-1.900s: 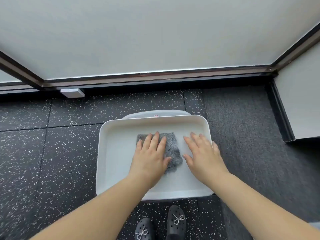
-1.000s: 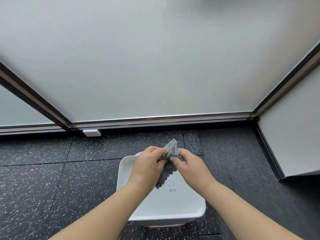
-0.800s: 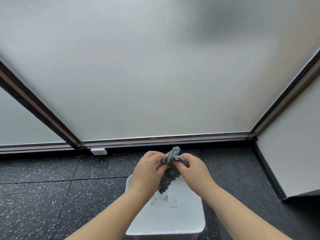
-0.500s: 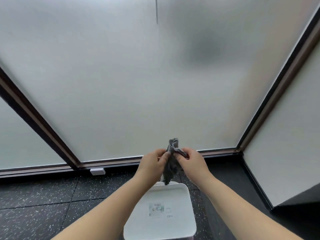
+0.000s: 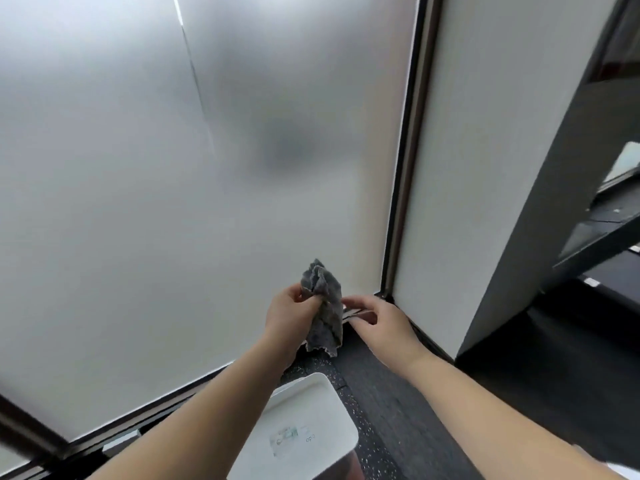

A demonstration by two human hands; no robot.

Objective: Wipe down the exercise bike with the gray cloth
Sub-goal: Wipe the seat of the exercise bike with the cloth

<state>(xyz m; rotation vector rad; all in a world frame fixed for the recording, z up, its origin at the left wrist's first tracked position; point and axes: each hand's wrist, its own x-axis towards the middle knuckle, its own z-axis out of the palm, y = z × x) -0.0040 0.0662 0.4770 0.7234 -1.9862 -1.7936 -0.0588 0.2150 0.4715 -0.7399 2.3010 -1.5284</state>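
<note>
We hold one gray cloth up in front of us, bunched and hanging with its long axis close to vertical, the crumpled top pointing up toward the frosted glass panel and the ragged lower edge dangling down toward the floor. Starting at the left, our left hand has its fingers curled in and pinches the cloth near its upper part, thumb side against the fabric. Just to the right of the cloth, our right hand reaches in with fingers stretched toward it; the fingertips are blurred by motion, so we cannot tell whether they actually grip the fabric or only touch its edge. We count two hands, one cloth and one white tray, which lies below our arms with a small label on its base that is too blurred to read. The tray's near end is cut off by the bottom of the frame, and our left forearm covers its left side. A dark smudge shows through the glass, without any shape we can make out. At the far right, dark framework runs out of frame, and we cannot say what it belongs to.
</note>
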